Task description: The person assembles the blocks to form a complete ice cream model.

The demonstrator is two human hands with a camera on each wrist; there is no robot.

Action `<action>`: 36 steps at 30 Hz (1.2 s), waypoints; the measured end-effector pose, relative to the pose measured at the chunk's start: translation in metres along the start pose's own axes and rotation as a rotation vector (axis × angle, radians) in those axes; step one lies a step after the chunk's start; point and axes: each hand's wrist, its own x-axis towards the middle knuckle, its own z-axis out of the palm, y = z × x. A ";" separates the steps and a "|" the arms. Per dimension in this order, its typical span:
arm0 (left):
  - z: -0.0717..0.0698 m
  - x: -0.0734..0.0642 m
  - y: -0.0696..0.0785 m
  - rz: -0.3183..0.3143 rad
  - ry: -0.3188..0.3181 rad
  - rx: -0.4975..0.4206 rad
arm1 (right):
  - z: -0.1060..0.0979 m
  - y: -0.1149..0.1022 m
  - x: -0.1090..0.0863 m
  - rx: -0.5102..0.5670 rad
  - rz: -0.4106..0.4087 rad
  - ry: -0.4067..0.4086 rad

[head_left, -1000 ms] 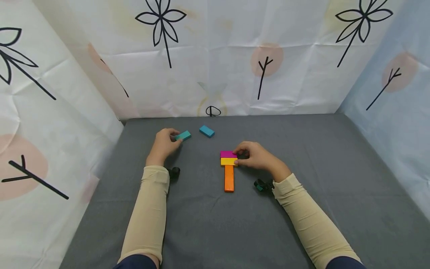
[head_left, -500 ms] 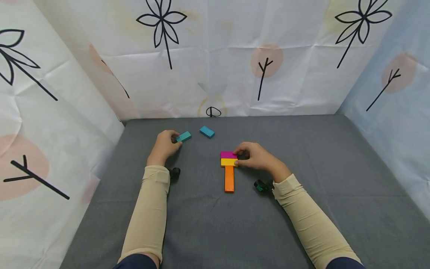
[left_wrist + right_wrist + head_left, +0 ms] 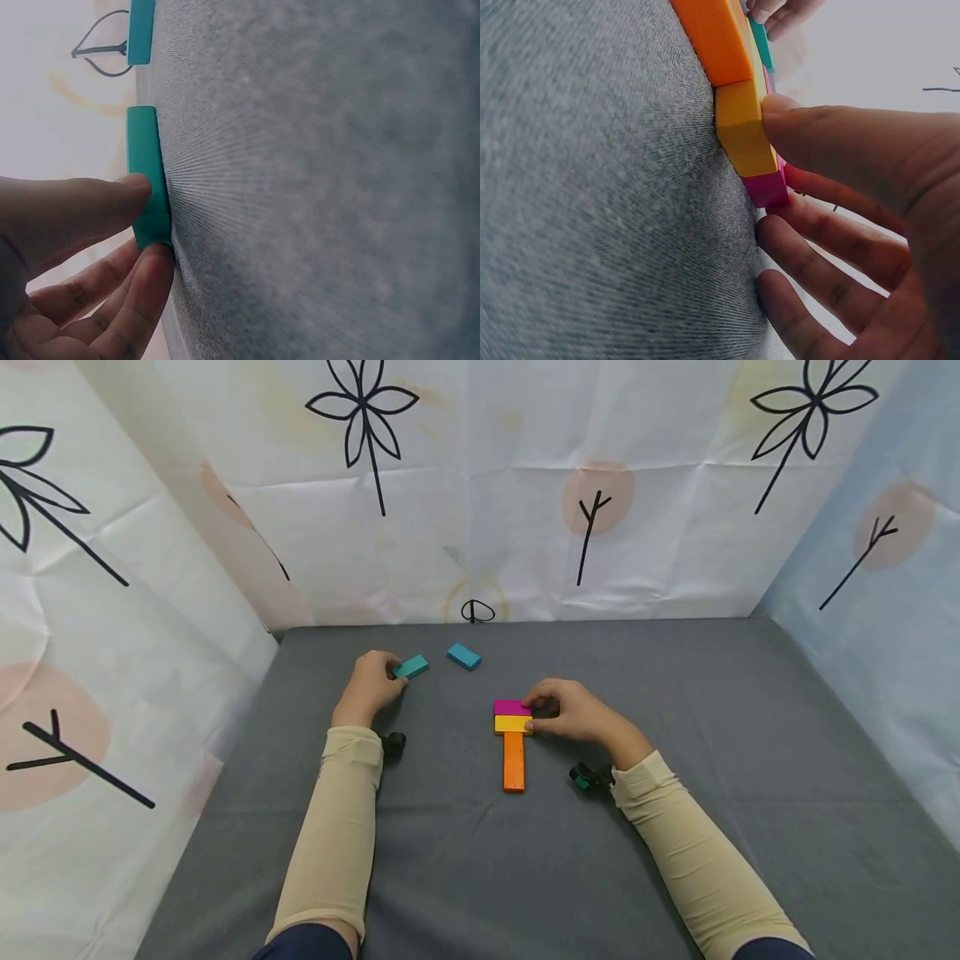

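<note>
My left hand (image 3: 371,683) pinches the near end of a teal block (image 3: 412,667) at the back left. In the left wrist view, the thumb lies on the teal block's face and a fingertip is at its lower end. A yellow block (image 3: 513,724) and a magenta block (image 3: 512,707) lie side by side, the magenta one behind. My right hand (image 3: 573,712) pinches this pair at its right end, thumb on the yellow block and index finger at the magenta one. An orange block (image 3: 513,762) runs from the yellow block's middle toward me, forming a T.
A blue block (image 3: 464,657) lies alone behind the pair, right of the teal block. Grey cloth (image 3: 465,860) covers the table. White printed sheets (image 3: 517,543) stand along its back and sides. A wrist camera (image 3: 589,777) sits on the right wrist, close over the cloth.
</note>
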 end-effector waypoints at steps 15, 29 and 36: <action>0.001 0.002 -0.004 0.002 -0.011 0.006 | 0.002 0.003 0.002 -0.006 -0.010 0.001; 0.002 0.000 -0.002 0.009 -0.035 0.003 | -0.001 0.002 0.003 -0.011 0.011 -0.007; 0.001 0.000 -0.001 0.011 -0.045 0.005 | 0.000 0.002 0.003 -0.013 -0.016 0.003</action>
